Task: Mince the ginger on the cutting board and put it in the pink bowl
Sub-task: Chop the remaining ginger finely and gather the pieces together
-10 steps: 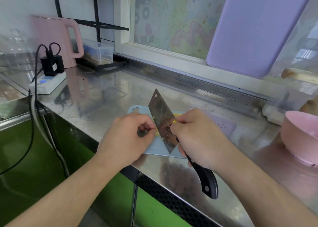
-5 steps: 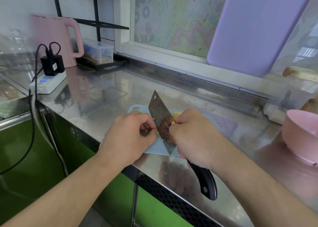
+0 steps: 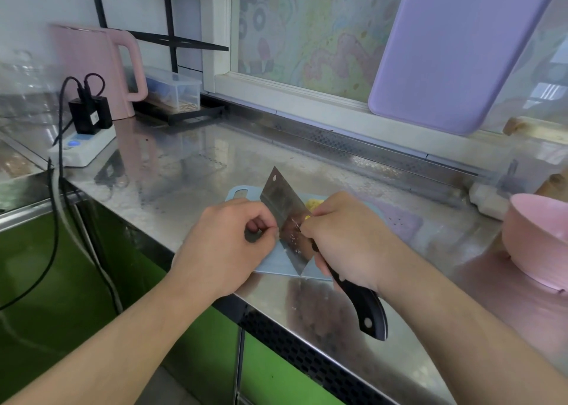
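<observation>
At the worktop's (image 3: 190, 171) front edge, the left hand (image 3: 226, 245) curls beside the cleaver (image 3: 284, 217), pinching something unseen. The right hand (image 3: 344, 238) grips the cleaver, blade pointing away-left over the blue cutting board (image 3: 276, 261) (yellow minced ginger (image 3: 314, 203) behind). The pink bowl (image 3: 541, 238) sits far right.

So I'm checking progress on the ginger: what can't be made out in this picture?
- Ginger: head view, mostly hidden by the cleaver and right hand; only a yellow scrap shows.
- Left hand: its fingertips curl under, so what they pinch is hidden.
- Pink bowl: cut off by the right edge; contents unseen.
</observation>
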Available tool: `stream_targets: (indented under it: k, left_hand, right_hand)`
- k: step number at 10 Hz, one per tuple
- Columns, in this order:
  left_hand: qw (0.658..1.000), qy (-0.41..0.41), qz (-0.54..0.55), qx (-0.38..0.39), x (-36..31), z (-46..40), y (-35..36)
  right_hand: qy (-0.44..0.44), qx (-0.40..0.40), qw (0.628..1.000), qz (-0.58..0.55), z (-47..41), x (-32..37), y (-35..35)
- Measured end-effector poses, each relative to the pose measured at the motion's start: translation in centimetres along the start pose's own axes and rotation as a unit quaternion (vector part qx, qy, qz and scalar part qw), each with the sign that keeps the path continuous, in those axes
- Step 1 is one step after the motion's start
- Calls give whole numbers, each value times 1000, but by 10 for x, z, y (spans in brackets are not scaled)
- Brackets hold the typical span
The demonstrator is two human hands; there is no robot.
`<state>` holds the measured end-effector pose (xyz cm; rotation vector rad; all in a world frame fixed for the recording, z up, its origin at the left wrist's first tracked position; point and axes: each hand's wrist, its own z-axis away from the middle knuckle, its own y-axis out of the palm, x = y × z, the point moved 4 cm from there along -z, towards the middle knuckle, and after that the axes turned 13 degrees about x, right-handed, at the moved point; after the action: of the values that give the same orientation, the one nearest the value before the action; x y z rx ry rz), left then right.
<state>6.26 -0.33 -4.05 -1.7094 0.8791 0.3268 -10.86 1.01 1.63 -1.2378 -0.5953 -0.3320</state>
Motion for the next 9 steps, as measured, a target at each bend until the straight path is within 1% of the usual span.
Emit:
stream_targets:
  k: [1,2,4,9]
  left_hand:
    - [1000,5,-4,4,0,3,-1]
    - [1000,2,2,-5,0,4,-3]
    - [1000,-14,-6,-4,2,4,-3]
    - [1000,-10,-17,-9,2,3,-3]
  right_hand:
    - [3,-18,1000,-21,-1,-6,-4]
    - [8,-23,998,-66,3,-8,-8]
    - [-5,-38,996,-79,3,-7,-6]
    - [-20,-40,997,-56,1,-5,3]
